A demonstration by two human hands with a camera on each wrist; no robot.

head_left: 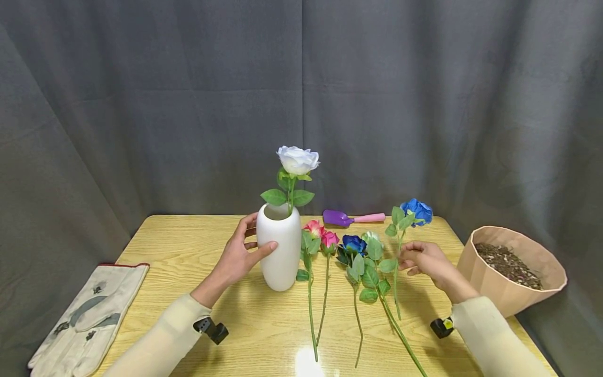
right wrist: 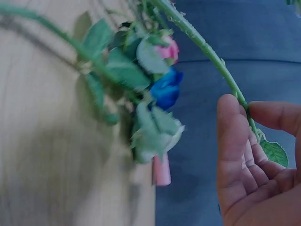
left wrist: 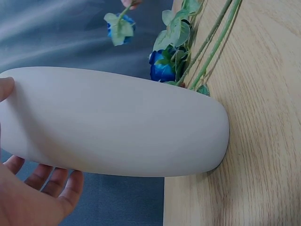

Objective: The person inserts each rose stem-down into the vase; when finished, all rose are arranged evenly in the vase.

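My left hand holds a white vase near its top, thumb on the front and fingers along the left side. The vase stands upright on the table, with one white rose rising from its mouth. In my right hand a blue rose is raised, its stem pinched between thumb and index finger. Its bloom points up, and the lower stem hangs over the roses on the table. Seen from the left wrist, the vase's smooth side hides part of those flowers.
Between the hands lie a red-pink rose, a pink rose, a dark blue rose and a whitish rose. Behind them is a purple trowel. A soil-filled pot stands right; gloves lie left.
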